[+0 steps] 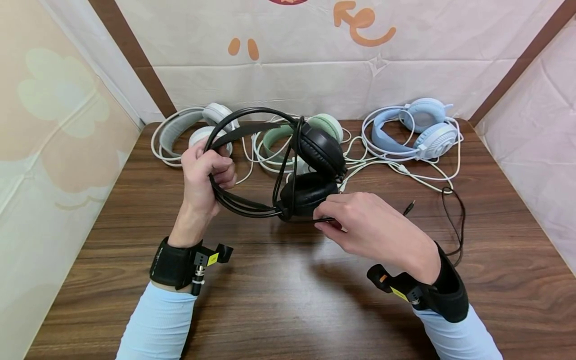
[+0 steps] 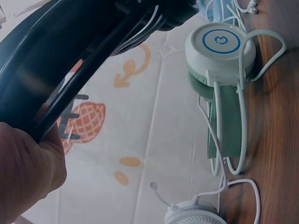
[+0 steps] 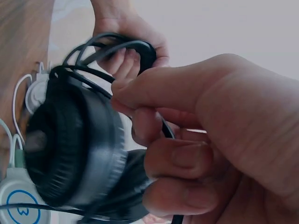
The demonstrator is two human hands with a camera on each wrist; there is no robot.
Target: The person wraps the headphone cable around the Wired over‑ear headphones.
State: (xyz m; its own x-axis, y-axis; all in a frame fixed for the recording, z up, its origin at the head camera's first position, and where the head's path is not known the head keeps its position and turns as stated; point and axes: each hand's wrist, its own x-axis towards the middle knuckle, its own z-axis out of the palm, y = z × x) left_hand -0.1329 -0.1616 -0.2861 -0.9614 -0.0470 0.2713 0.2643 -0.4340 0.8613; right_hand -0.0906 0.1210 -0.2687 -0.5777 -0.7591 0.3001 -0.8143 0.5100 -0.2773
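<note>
A pair of black headphones (image 1: 318, 150) is held up above the table, its headband to the left and both ear cups to the right. My left hand (image 1: 204, 172) grips the headband with curled fingers; in the left wrist view the band (image 2: 51, 60) rises from that fist. Beside the lower ear cup, my right hand (image 1: 371, 222) pinches the thin black cable (image 1: 306, 220) between thumb and fingers. Strands of this cable wrap around the headset near the cups. The right wrist view shows the pinched cable (image 3: 167, 129) running through the fingers, close to an ear cup (image 3: 60, 140).
Along the back of the brown wooden table (image 1: 279, 300) lie white headphones (image 1: 168, 132), green headphones (image 1: 330, 125) and light blue headphones (image 1: 434, 140), with tangled pale cables. A black cable (image 1: 462, 215) and a small plug (image 1: 409, 207) show right of my right hand. Fabric walls (image 1: 315, 82) enclose the table.
</note>
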